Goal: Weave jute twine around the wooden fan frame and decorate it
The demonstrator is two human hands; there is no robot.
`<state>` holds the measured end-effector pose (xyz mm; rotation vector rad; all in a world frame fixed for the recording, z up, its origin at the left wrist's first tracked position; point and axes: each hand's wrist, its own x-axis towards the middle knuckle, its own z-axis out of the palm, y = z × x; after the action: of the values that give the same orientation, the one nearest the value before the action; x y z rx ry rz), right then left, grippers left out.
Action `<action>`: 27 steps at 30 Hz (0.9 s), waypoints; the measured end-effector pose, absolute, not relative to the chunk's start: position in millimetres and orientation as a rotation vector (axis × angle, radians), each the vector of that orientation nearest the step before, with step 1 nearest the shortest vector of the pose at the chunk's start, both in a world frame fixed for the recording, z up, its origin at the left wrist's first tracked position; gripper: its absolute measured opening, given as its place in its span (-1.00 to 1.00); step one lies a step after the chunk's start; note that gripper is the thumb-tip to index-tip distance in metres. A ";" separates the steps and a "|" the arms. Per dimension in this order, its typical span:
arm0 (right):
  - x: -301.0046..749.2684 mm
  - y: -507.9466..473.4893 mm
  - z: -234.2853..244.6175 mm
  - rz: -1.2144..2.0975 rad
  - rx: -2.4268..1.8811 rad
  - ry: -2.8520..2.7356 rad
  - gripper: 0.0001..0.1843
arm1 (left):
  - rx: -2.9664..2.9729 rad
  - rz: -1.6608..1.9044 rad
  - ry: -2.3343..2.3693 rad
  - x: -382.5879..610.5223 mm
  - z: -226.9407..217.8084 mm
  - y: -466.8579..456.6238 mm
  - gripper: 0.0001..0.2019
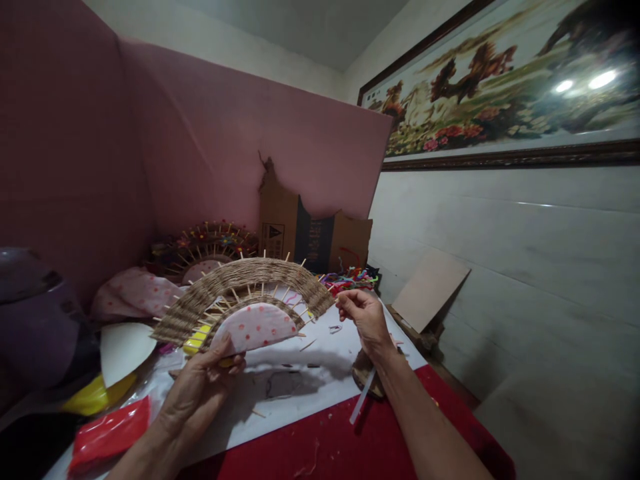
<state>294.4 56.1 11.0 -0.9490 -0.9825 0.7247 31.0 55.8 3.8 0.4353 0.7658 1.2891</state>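
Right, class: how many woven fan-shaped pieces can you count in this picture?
2. The nearer fan is in the left hand; the farther fan, brightly decorated, is behind it, in front of the pink panel. Others could be hidden.

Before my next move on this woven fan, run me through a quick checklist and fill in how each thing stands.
1. Left hand supporting the woven fan by its dotted base: ok.
2. Right hand at the fan's right end: ok.
3. Right fingers gripping a strand: cannot tell, too small.
4. White sheet free of scraps: not ok, a loose sliver lies there.
5. Fan held above the sheet: ok.
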 end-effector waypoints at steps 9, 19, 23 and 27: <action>294.3 56.2 11.5 0.743 -0.909 -0.966 -0.70 | 0.429 1.279 0.778 32.4 7.5 55.6 -0.85; 294.2 53.1 13.6 0.490 -1.027 -0.924 -0.62 | 0.410 1.278 0.729 31.4 8.4 53.7 -0.86; 281.8 36.6 16.0 0.133 -1.049 -1.021 -0.75 | 0.446 1.301 0.595 30.5 5.3 55.3 -0.88; 252.9 11.7 25.6 0.067 -1.071 -1.366 -0.85 | 0.404 1.305 0.536 30.4 0.3 56.1 -0.85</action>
<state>252.9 11.7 25.6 -1.0715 -1.3656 0.0674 30.4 56.1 0.3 0.4040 0.5357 1.3050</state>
